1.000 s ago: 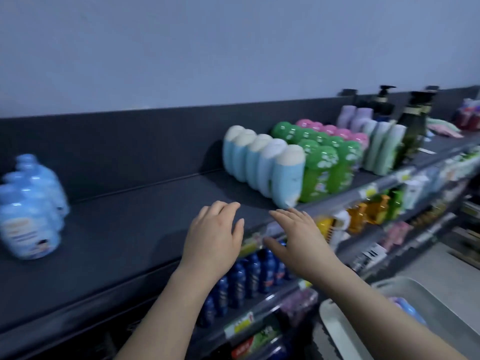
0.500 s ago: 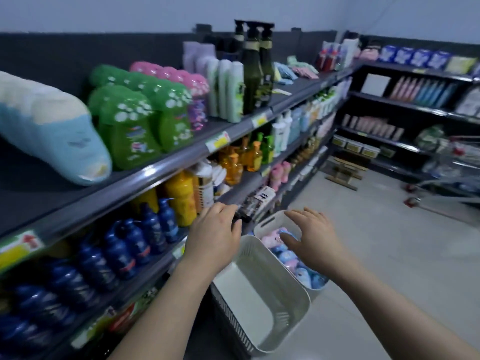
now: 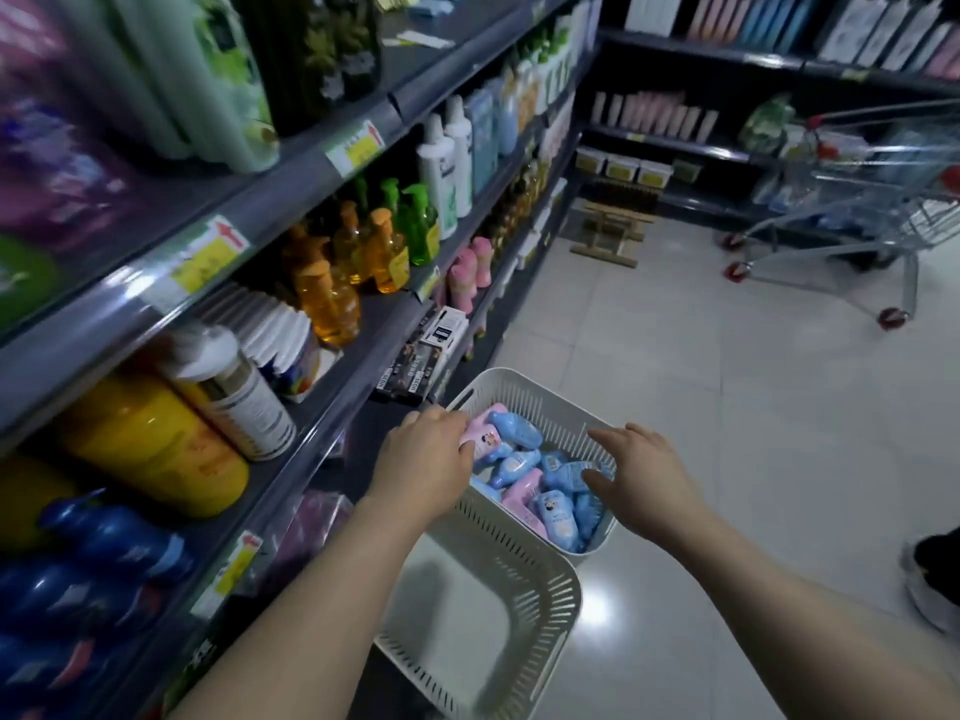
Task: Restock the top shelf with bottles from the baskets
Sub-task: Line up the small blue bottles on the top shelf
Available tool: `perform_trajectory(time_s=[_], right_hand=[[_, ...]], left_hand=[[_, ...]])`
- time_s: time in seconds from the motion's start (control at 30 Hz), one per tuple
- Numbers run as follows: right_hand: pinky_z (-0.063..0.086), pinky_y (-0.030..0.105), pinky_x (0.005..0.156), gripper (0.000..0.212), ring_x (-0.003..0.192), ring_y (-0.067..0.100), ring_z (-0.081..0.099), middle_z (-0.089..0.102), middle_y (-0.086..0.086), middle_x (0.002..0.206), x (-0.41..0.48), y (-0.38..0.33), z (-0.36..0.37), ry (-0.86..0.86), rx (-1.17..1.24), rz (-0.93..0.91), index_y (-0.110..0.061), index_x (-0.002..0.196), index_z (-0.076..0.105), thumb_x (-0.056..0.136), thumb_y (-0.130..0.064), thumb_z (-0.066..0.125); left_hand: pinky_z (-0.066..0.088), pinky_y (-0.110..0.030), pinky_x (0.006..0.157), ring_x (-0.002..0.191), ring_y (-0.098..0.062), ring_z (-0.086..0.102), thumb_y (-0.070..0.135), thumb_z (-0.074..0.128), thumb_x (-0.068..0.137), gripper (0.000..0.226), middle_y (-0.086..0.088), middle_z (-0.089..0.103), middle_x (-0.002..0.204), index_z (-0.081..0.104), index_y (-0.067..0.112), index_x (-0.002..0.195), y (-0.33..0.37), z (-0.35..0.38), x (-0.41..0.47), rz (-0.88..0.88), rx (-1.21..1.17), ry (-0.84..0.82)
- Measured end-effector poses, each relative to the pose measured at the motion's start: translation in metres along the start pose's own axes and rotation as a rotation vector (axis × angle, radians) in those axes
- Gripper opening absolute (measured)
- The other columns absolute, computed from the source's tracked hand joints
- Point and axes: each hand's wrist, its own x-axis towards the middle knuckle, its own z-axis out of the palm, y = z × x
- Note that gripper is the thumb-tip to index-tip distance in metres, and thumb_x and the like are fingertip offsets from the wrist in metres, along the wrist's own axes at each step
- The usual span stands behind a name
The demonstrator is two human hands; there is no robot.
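Note:
On the floor by the shelving stands a white slotted basket (image 3: 524,379) filled with several blue bottles (image 3: 519,462) and pink bottles (image 3: 522,491). My left hand (image 3: 426,459) is at its left rim, fingers curled round a pink bottle (image 3: 485,436). Over the basket's right side my right hand (image 3: 641,475) hovers with fingers spread, touching the blue bottles. A second white basket (image 3: 524,584), nearer to me, holds nothing. The top shelf (image 3: 291,163) runs along the upper left with green and dark bottles on it.
Lower shelves on the left carry yellow bottles (image 3: 150,444), dark blue bottles (image 3: 104,558) and orange bottles (image 3: 332,298). A wire shopping trolley (image 3: 857,210) stands on the tiled floor at the right, a small wooden stand (image 3: 608,236) beyond the baskets. A shoe (image 3: 935,579) shows at the right edge.
The view has swung from the top shelf down to the baskets. Both hands have dropped from the shelf edge into the far basket, and the left hand has closed on a pink bottle.

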Motion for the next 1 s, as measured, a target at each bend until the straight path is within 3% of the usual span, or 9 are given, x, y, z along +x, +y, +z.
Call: perform_trajectory(time_s=[0.37,0.47,0.6,0.7,0.8,0.9,1.0], right_hand=[[0.032,0.029,0.104,0.050,0.121,0.024,0.049,0.062,0.004,0.125,0.100,0.053,0.108,-0.123,0.100,0.173,-0.020,0.133,0.054,0.084,-0.020,0.059],[0.032,0.028,0.104,0.051,0.120,0.024,0.050,0.062,0.003,0.127,0.126,0.071,0.146,-0.153,0.094,0.172,-0.017,0.133,0.055,0.082,-0.015,0.059],[0.033,0.026,0.098,0.042,0.116,0.023,0.051,0.063,0.003,0.122,0.161,0.097,0.192,-0.192,0.095,0.127,-0.017,0.126,0.058,0.085,-0.017,0.059],[0.035,0.029,0.097,0.043,0.113,0.025,0.052,0.063,0.005,0.120,0.181,0.115,0.224,-0.214,0.094,0.098,-0.016,0.127,0.057,0.084,-0.018,0.059],[0.037,0.032,0.093,0.041,0.108,0.026,0.053,0.065,0.006,0.114,0.196,0.131,0.248,-0.229,0.106,0.077,-0.016,0.124,0.059,0.083,-0.017,0.057],[0.040,0.031,0.088,0.042,0.105,0.030,0.055,0.066,0.011,0.109,0.209,0.144,0.266,-0.245,0.118,0.064,-0.015,0.123,0.060,0.082,-0.015,0.057],[0.040,0.030,0.087,0.046,0.106,0.029,0.054,0.065,0.010,0.113,0.216,0.153,0.277,-0.270,0.107,0.050,-0.018,0.129,0.057,0.083,-0.014,0.054]], left_hand=[[0.041,-0.036,0.084,0.109,-0.028,0.051,0.027,0.049,0.094,0.028,-0.007,0.056,0.117,0.056,0.016,0.119,-0.026,0.119,0.154,0.145,0.099,-0.185],[0.044,-0.037,0.089,0.112,-0.027,0.052,0.026,0.052,0.091,0.035,-0.005,0.058,0.120,0.055,0.019,0.125,-0.035,0.165,0.188,0.180,0.131,-0.210],[0.044,-0.034,0.084,0.107,-0.027,0.055,0.022,0.058,0.085,0.030,-0.006,0.065,0.109,0.063,0.020,0.115,-0.043,0.226,0.232,0.219,0.197,-0.218],[0.042,-0.036,0.092,0.111,-0.030,0.053,0.015,0.062,0.081,0.035,-0.007,0.063,0.117,0.066,0.016,0.115,-0.041,0.275,0.258,0.266,0.177,-0.210],[0.032,-0.039,0.103,0.125,-0.030,0.044,0.013,0.062,0.080,0.047,-0.008,0.053,0.135,0.059,0.016,0.127,-0.036,0.317,0.278,0.319,0.180,-0.224],[0.027,-0.038,0.109,0.133,-0.028,0.035,0.018,0.054,0.088,0.056,-0.004,0.036,0.150,0.041,0.025,0.142,-0.037,0.346,0.293,0.309,0.317,-0.289],[0.030,-0.038,0.101,0.126,-0.026,0.041,0.022,0.056,0.088,0.062,0.000,0.035,0.148,0.031,0.029,0.145,-0.037,0.359,0.300,0.310,0.441,-0.276]])
